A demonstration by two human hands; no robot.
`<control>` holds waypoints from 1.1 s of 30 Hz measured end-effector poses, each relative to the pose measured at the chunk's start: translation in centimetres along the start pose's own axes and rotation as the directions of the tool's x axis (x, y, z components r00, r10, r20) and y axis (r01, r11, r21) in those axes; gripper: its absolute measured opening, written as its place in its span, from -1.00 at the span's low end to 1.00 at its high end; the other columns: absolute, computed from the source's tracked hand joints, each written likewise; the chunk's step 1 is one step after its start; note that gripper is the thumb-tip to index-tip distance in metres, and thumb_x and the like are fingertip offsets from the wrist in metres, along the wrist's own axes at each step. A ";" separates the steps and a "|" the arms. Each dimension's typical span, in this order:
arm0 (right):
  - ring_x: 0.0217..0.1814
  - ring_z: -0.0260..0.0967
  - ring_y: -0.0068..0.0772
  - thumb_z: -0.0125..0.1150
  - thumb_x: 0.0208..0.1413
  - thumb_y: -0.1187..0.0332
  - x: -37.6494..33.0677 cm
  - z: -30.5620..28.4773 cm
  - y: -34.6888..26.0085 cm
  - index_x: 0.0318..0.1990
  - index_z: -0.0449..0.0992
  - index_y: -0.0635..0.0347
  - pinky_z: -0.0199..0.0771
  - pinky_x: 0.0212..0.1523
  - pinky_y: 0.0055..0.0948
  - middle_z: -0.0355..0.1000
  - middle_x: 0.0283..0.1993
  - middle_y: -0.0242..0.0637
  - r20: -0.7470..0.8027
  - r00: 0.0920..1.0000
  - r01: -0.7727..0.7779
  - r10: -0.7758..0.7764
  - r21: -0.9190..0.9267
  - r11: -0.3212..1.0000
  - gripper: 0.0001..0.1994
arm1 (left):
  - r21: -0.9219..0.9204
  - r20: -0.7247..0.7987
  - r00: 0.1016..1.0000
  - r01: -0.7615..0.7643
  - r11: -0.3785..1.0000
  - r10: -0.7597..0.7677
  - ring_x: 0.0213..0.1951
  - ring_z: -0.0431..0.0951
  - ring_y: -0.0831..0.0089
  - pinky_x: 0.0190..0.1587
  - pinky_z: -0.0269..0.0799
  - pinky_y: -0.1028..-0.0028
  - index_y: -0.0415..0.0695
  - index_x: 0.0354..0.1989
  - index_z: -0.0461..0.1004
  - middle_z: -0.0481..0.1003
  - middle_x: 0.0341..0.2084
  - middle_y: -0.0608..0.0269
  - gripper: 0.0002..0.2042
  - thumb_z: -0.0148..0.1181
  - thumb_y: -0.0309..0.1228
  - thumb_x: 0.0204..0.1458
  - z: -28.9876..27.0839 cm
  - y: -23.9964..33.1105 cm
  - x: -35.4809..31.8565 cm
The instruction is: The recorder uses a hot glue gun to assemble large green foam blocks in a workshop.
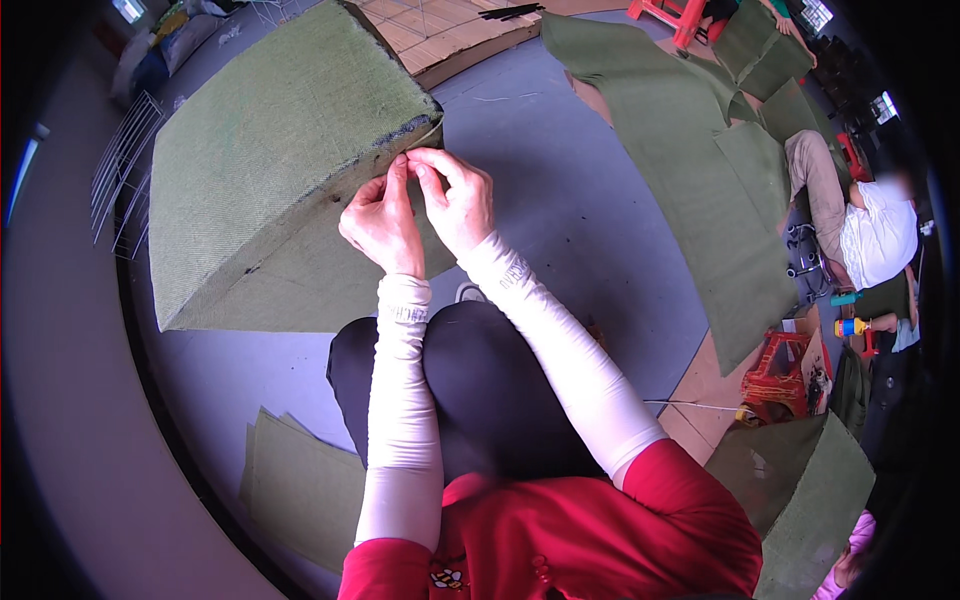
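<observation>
Left hand [380, 222] and right hand [455, 200] both pinch the green fabric-covered wedge's [270, 150] corner seam at twelve o'clock; covering appears nearly complete, corner unfinished.

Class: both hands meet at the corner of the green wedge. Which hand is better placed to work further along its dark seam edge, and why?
Left, probably. The left hand lies on the wedge beside its seam; the right hand pinches past the corner.

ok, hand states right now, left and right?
Left hand: closed, pinching the seam edge of the green fabric-covered wedge.
Right hand: closed, pinching the same edge beside it.
</observation>
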State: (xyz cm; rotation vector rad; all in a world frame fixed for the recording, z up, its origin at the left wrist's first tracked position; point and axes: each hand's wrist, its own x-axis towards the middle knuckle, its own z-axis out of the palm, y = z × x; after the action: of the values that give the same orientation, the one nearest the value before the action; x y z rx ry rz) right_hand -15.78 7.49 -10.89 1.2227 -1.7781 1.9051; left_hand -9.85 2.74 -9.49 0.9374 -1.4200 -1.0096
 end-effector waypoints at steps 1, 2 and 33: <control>-0.36 0.49 -0.22 0.17 0.06 0.48 -0.2 -0.3 -0.3 -0.21 0.49 0.22 0.46 -0.31 -0.30 0.53 -0.36 -0.24 -0.067 0.992 -0.105 0.109 0.055 0.993 -0.86 | 0.000 0.002 1.000 -0.003 1.000 0.003 -0.76 0.28 0.70 -0.65 0.19 0.58 -0.29 -0.61 0.61 0.36 -0.88 0.37 -0.70 0.37 -0.27 -0.05 -0.2 0.2 0.0; -0.36 0.49 -0.27 0.20 0.07 0.45 -0.3 -0.8 -0.4 -0.18 0.50 0.21 0.46 -0.31 -0.31 0.53 -0.35 -0.26 -0.128 0.967 -0.204 0.219 0.116 0.972 -0.84 | 0.049 0.020 1.000 0.022 0.999 -0.023 -0.76 0.30 0.68 -0.65 0.21 0.58 -0.29 -0.63 0.59 0.36 -0.88 0.36 -0.68 0.38 -0.25 -0.06 -0.5 0.4 0.0; -0.32 0.57 -0.37 0.30 0.01 0.39 6.4 -2.9 0.2 0.01 0.54 0.08 0.54 -0.24 -0.47 0.57 -0.27 -0.14 0.283 0.957 -0.106 0.070 0.117 0.987 -0.65 | 0.032 -0.006 0.999 0.041 0.999 -0.041 -0.75 0.30 0.64 -0.62 0.19 0.58 -0.31 -0.65 0.56 0.36 -0.87 0.33 -0.66 0.36 -0.26 -0.04 -1.5 0.3 1.2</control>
State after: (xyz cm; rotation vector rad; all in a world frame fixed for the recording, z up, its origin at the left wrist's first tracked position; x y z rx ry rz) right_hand -20.98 7.91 -6.15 1.5493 -1.8960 2.0109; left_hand -8.51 1.60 -8.75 0.9955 -1.4213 -1.0166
